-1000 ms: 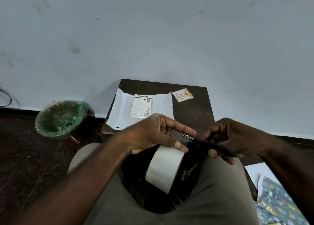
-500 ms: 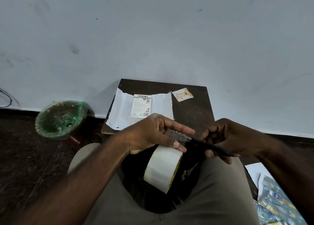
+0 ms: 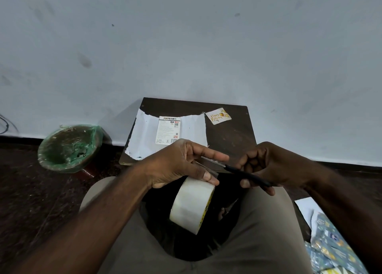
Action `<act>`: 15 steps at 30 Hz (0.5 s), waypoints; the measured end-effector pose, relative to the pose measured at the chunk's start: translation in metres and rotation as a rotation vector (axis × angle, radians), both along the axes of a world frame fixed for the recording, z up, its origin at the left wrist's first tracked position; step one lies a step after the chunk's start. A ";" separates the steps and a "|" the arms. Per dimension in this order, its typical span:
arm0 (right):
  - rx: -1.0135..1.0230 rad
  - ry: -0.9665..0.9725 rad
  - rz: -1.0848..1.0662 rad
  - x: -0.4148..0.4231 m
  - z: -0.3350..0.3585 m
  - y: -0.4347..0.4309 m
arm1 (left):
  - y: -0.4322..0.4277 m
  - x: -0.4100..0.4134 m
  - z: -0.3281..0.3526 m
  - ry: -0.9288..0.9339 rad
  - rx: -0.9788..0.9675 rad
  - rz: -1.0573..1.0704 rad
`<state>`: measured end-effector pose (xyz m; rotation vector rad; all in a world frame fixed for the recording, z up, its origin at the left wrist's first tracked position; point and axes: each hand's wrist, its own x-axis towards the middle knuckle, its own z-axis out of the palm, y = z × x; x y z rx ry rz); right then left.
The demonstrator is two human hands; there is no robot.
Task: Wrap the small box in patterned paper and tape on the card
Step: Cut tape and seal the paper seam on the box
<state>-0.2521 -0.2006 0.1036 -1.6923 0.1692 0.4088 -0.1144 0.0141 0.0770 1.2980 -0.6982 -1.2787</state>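
Head view: your left hand (image 3: 177, 166) pinches the tape strip (image 3: 206, 167) and your right hand (image 3: 275, 166) grips the scissors (image 3: 244, 173) against it. The roll (image 3: 192, 205) has turned slightly, so the cut seems imminent. The box (image 3: 168, 133) lies unwrapped on the paper (image 3: 142, 137) on the worktop (image 3: 231, 141).

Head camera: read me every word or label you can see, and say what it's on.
"PORTRONICS": top of the small box.
"Happy Birthday": gold script on the card.
Box's fine print and codes: too small to read.
Marks on the rim of the tape roll: unreadable.
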 end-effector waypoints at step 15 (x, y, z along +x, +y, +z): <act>-0.067 0.012 -0.190 0.001 -0.015 -0.044 | -0.003 0.004 -0.012 0.005 -0.014 0.172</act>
